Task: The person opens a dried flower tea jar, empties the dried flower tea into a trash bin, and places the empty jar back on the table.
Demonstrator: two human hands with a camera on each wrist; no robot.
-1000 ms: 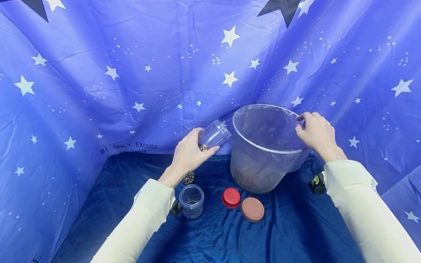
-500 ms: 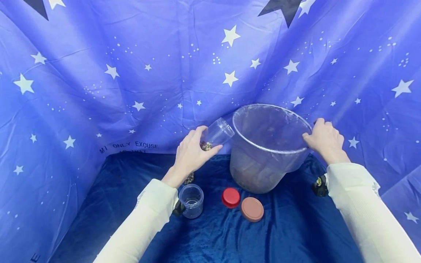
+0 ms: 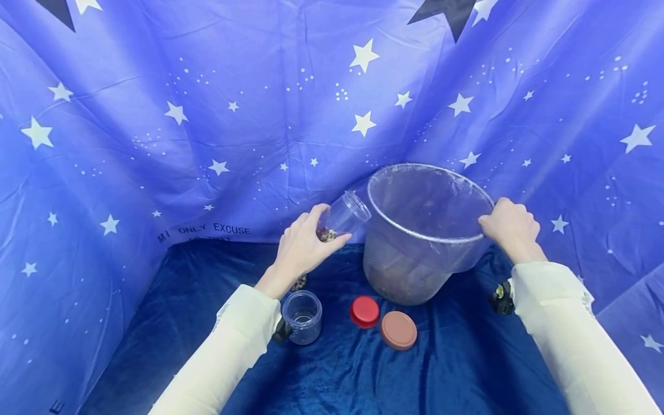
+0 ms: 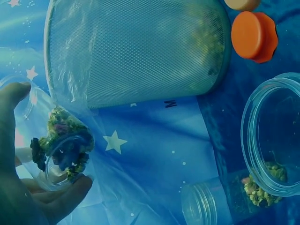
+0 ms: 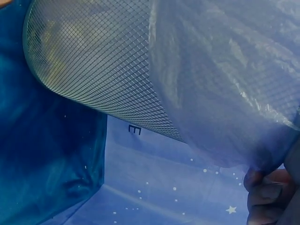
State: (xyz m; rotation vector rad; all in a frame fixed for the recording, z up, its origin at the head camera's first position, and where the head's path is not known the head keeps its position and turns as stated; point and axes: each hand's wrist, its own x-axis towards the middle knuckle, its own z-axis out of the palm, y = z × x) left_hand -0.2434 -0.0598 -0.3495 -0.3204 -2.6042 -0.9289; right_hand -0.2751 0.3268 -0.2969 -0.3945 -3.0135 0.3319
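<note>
My left hand (image 3: 305,243) grips a clear jar (image 3: 344,212) that is tilted with its open mouth toward the mesh bin's left rim. Dried bits (image 4: 65,129) lie at the jar's bottom end in the left wrist view. The mesh bin (image 3: 407,274) stands upright with a clear plastic liner (image 5: 220,70) folded over its rim. At the bin's right rim my right hand (image 3: 512,227) holds the edge, fingers curled on the liner in the right wrist view.
An open clear jar (image 3: 302,324) stands below my left wrist. Another jar with dried bits (image 4: 262,192) is partly hidden behind that wrist. A red lid (image 3: 365,312) and a pinkish lid (image 3: 398,330) lie on the dark blue cloth (image 3: 467,357), before a starry curtain.
My left hand has moved slightly right with the jar, closer to the bin. My right hand has moved right and down along the rim, and its fingers have closed over the edge.
</note>
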